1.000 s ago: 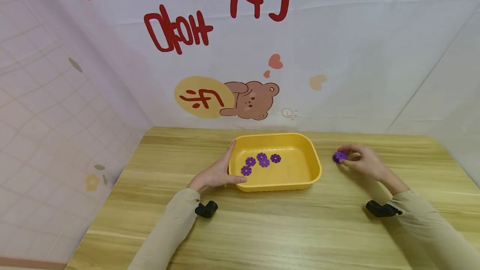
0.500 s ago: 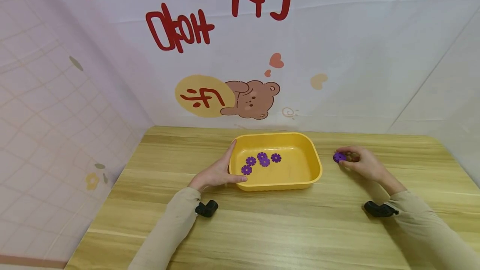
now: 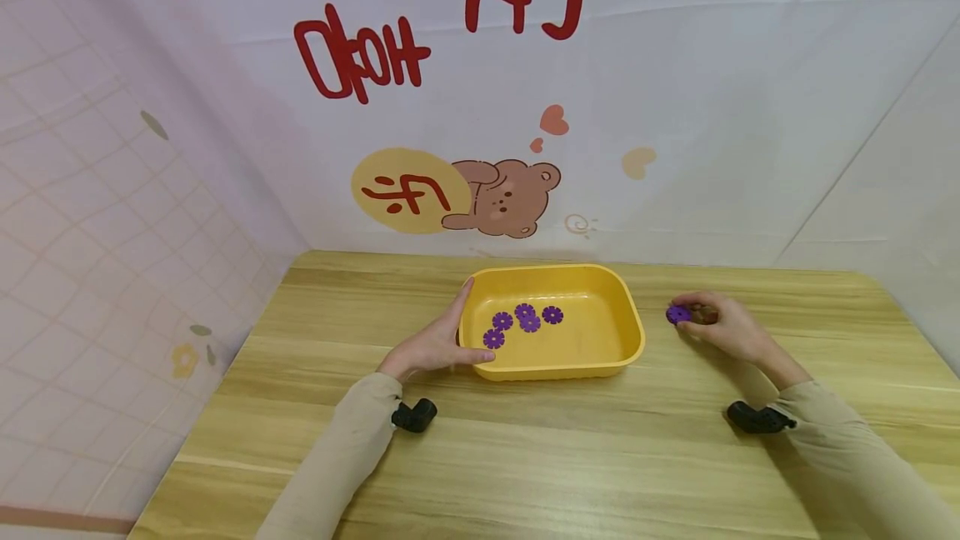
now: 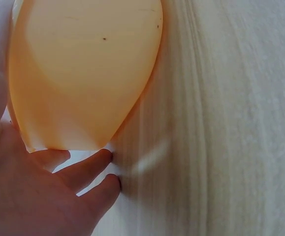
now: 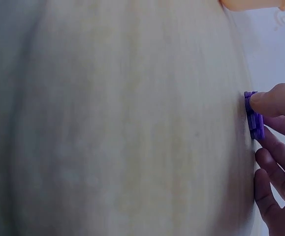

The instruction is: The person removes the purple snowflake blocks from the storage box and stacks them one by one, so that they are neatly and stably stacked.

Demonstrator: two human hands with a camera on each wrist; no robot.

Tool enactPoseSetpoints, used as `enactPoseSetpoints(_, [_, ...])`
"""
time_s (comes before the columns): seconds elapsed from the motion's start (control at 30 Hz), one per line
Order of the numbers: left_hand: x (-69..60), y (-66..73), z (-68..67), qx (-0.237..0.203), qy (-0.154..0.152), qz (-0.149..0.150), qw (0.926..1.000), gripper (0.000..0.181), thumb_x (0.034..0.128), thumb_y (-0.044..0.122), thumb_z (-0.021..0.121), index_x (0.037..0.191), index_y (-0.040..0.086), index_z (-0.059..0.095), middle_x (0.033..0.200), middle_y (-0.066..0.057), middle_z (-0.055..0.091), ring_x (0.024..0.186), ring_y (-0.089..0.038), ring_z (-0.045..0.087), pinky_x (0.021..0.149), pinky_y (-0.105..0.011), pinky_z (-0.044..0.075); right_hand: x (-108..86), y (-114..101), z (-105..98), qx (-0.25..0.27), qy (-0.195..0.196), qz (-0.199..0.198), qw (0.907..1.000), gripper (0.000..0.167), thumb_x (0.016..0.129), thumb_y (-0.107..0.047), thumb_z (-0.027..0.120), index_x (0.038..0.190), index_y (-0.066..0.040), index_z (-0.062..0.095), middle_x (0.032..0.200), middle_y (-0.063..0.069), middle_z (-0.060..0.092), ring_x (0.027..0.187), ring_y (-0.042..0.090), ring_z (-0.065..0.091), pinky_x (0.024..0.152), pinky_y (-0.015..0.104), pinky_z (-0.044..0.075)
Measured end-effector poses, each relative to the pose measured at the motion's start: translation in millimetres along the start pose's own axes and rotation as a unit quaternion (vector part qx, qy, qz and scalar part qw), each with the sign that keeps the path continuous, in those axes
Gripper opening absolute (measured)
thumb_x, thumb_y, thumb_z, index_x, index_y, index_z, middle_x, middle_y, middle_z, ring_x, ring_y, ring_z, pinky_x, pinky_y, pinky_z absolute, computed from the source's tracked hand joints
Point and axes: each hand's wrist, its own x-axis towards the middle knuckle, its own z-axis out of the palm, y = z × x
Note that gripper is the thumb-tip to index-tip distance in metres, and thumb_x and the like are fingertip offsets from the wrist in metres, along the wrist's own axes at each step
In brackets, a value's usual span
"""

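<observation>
My left hand (image 3: 431, 344) grips the left end of a yellow plastic tub (image 3: 592, 371), thumb along its front rim and a finger reaching the back corner. The left wrist view shows the tub's outer wall (image 4: 93, 78) with the hand (image 4: 39, 191) spread around its end. Several purple notched discs (image 3: 552, 315) lie on the tub's floor at its left half; two of them overlap. Right of the tub, my right hand (image 3: 731, 327) pinches a small stack of purple notched discs (image 3: 678, 315) between thumb and fingers. The stack (image 5: 253, 118) lies flat on the table in the right wrist view.
The wood-grain table (image 3: 570, 457) ends at a white printed wall cloth (image 3: 712, 123) behind the tub. Another patterned cloth (image 3: 112, 232) hangs at the left. A black wrist mount (image 3: 759, 418) sticks out from the right sleeve and another mount (image 3: 414, 416) from the left sleeve.
The right hand and its purple discs have shifted very slightly left. The left hand stays on the tub, and the discs inside keep their places.
</observation>
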Motion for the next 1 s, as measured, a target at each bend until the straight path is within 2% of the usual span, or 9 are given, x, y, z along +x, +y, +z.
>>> enactPoseSetpoints(0.2, [0.2,-0.6,-0.4,0.000,0.001,0.001,1.0000,0.120,0.0810,0.020,0.080,0.154,0.018,-0.015,0.160,-0.012,0.000,0.131,-0.026,0.041,0.110,-0.035,0.031,0.3,-2,0,0.007,-0.004,0.003,1.0000,0.037,0.087,-0.004,0.070,0.120,0.008,0.060,0.112,0.025,0.064,0.098,0.032,0.061,0.080,0.018,0.049])
enactPoseSetpoints(0.4, [-0.4,0.0,-0.3,-0.003,0.001,-0.001,1.0000,0.120,0.0809,0.021,0.080,0.154,0.017,-0.015,0.160,-0.012,-0.002,0.130,-0.027,0.042,0.109,-0.035,0.032,0.6,-1,1,0.000,-0.002,0.001,1.0000,0.041,0.085,0.002,0.071,0.122,0.011,0.057,0.113,0.028,0.062,0.098,0.036,0.060,0.077,0.025,0.053])
enactPoseSetpoints(0.6, [-0.2,0.6,-0.1,-0.004,0.000,-0.002,1.0000,0.120,0.0807,0.021,0.081,0.154,0.018,-0.015,0.160,-0.012,-0.001,0.133,-0.027,0.038,0.110,-0.035,0.030,0.7,2,1,0.004,-0.005,0.005,1.0000,0.042,0.085,0.003,0.070,0.124,0.013,0.055,0.114,0.030,0.061,0.099,0.037,0.060,0.077,0.023,0.053])
enactPoseSetpoints(0.87, [-0.6,2.0,0.1,0.001,0.001,0.000,1.0000,0.120,0.0809,0.021,0.080,0.154,0.017,-0.014,0.161,-0.010,-0.002,0.134,-0.026,0.036,0.110,-0.035,0.029,1.4,-4,-3,0.007,-0.006,0.008,0.9999,0.048,0.085,0.000,0.072,0.128,0.011,0.052,0.115,0.029,0.059,0.099,0.032,0.057,0.076,0.026,0.053])
enactPoseSetpoints(1.0, [-0.1,1.3,0.0,0.001,-0.002,0.005,1.0000,0.120,0.0808,0.022,0.080,0.154,0.017,-0.015,0.161,-0.010,-0.003,0.134,-0.026,0.037,0.110,-0.035,0.030,5.7,-13,-10,0.007,0.024,0.002,0.9997,0.049,0.084,0.003,0.071,0.129,0.010,0.052,0.118,0.029,0.056,0.102,0.023,0.051,0.076,0.024,0.050])
